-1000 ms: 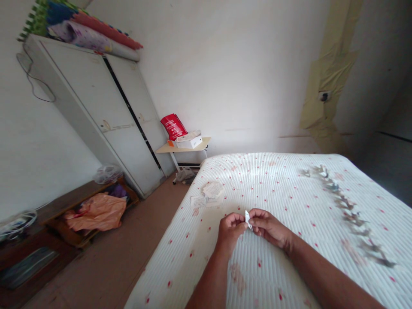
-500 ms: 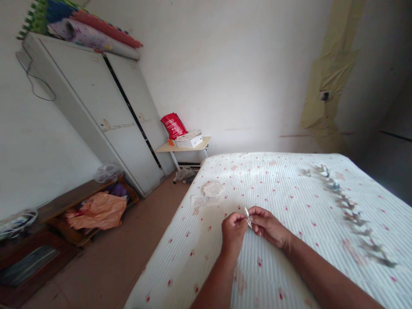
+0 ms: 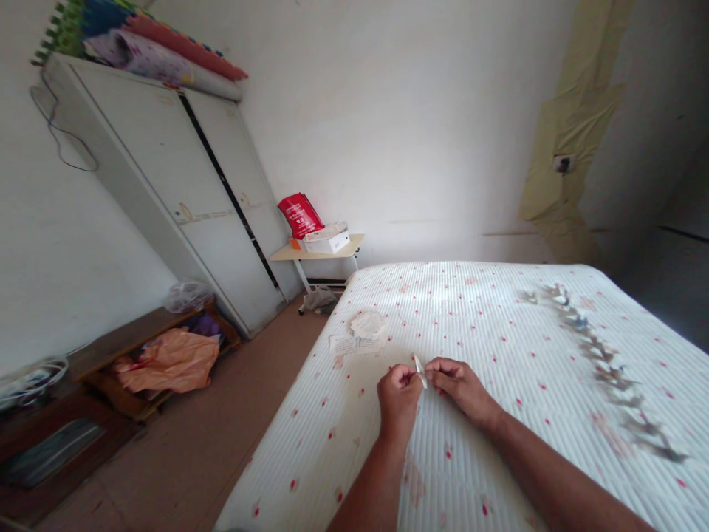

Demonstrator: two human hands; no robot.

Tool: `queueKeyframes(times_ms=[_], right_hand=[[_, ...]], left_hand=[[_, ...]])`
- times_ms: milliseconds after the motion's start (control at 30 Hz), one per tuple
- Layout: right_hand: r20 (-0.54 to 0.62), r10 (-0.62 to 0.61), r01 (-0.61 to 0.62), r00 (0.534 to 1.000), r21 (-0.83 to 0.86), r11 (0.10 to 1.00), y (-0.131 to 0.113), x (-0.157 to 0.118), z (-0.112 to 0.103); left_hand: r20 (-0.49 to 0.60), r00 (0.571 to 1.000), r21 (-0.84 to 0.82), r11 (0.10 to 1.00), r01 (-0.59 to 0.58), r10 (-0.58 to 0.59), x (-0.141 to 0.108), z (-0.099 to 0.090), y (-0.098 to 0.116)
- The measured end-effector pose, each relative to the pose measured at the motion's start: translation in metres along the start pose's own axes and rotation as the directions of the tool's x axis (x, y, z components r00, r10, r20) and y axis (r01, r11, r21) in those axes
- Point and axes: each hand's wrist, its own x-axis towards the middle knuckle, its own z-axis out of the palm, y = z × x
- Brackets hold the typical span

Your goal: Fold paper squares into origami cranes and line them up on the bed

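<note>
The white paper (image 3: 419, 364) is partly hidden by the left hand (image 3: 399, 386). The lined-up small items (image 3: 608, 367) are blurred, the loose sheets (image 3: 368, 325) cannot be read, and both forearms (image 3: 370, 476) are cut off below.

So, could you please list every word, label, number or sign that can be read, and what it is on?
None can be read with certainty.
Red bag: white print, too blurred.
Paper sheets on the bed: print too small.
White box: dark mark, unreadable.
Folded paper: no legible print.

Left hand (image 3: 397, 391), right hand (image 3: 459, 386) — both curled
</note>
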Motion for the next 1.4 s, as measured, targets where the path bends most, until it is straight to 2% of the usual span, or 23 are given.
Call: queueKeyframes(times_ms=[233,400,600,933,1233,1400], right_hand=[[0.049,0.011,-0.017,0.999,0.135,0.991,0.004,0.002,-0.001],[0.036,0.021,-0.025,0.999,0.100,0.995,0.009,0.003,-0.002],[0.011,0.015,-0.016,1.000,0.071,0.997,0.009,0.003,-0.003],[-0.075,-0.004,-0.003,0.997,-0.083,0.997,0.001,0.001,0.002],[0.003,-0.005,0.005,1.000,-0.004,1.000,-0.002,0.000,0.002],[-0.062,-0.039,0.029,0.997,-0.153,0.988,-0.001,0.001,0.003]], left_hand=[[0.003,1.000,0.015,1.000,0.010,-0.010,-0.001,0.000,0.003],[-0.007,1.000,0.035,0.999,-0.022,0.022,-0.001,0.001,0.000],[0.025,0.999,-0.024,0.999,-0.028,0.029,-0.003,0.002,0.002],[0.057,0.997,-0.040,0.998,-0.046,0.048,-0.005,0.001,0.007],[0.046,0.999,-0.068,0.998,0.002,0.001,-0.003,-0.001,0.005],[0.053,0.999,-0.072,0.997,-0.005,0.009,-0.004,0.000,0.005]])
